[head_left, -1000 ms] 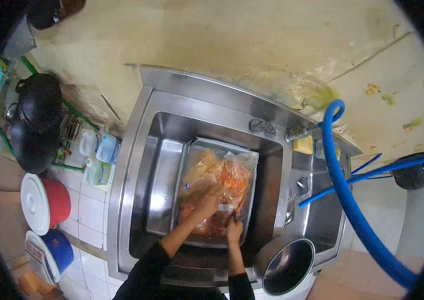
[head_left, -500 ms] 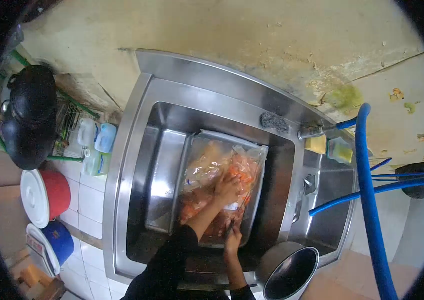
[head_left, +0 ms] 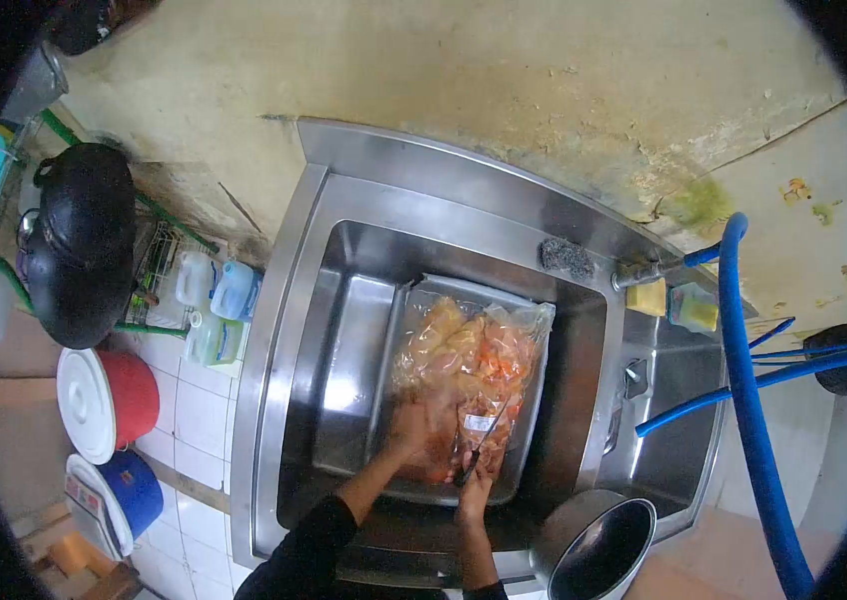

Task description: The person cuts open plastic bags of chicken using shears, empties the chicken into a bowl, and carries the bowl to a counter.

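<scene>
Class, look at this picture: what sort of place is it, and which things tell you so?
Probably a plain working kitchen or wash-up area. A steel sink holds a tray with a bag of food, a scouring pad lies by the tap, and a black wok hangs beside it.

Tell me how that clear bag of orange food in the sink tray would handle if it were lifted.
The plastic bag would probably sag and flop: it is thin clear film, crumpled at its far end. It looks heavy for its size, packed full across the metal tray. It may be slippery, since the film looks glossy. The left hand presses it; the right hand holds a dark knife-like tool.
</scene>
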A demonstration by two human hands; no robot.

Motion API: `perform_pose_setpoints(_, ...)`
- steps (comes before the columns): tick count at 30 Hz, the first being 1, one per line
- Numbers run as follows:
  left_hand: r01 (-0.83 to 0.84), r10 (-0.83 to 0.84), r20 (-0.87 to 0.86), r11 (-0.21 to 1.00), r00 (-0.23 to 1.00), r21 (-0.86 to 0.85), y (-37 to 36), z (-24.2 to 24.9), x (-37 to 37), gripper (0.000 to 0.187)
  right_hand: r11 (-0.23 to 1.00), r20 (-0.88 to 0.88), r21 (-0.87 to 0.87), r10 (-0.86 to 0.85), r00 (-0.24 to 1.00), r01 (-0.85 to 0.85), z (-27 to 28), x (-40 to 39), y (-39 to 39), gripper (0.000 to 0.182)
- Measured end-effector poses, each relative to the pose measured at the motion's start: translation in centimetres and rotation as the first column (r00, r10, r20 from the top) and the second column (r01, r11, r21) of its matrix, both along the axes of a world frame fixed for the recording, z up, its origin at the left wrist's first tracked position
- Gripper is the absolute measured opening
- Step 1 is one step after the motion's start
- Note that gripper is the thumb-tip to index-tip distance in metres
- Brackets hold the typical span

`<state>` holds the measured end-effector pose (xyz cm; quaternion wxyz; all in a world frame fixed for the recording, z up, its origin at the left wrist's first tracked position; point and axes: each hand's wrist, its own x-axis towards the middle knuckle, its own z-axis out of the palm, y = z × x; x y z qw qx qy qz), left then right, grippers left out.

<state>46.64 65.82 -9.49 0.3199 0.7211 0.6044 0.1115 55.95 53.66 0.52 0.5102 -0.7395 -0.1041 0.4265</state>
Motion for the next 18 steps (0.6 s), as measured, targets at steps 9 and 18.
perform_pose_setpoints(9,-0.067,0.067,0.014,0.997,0.998,-0.031,7.0,5.4,0.7,0.074,0.99,-0.162,0.091,-0.088,0.983,0.104,4.7,0.0,3.0,0.021)
perform_pose_setpoints(18,0.126,-0.265,-0.282,0.894,0.922,-0.43,9.3,3.3,1.1,0.064,0.989,-0.157,0.121,-0.061,0.986,0.081,4.0,-0.3,3.0,0.023)
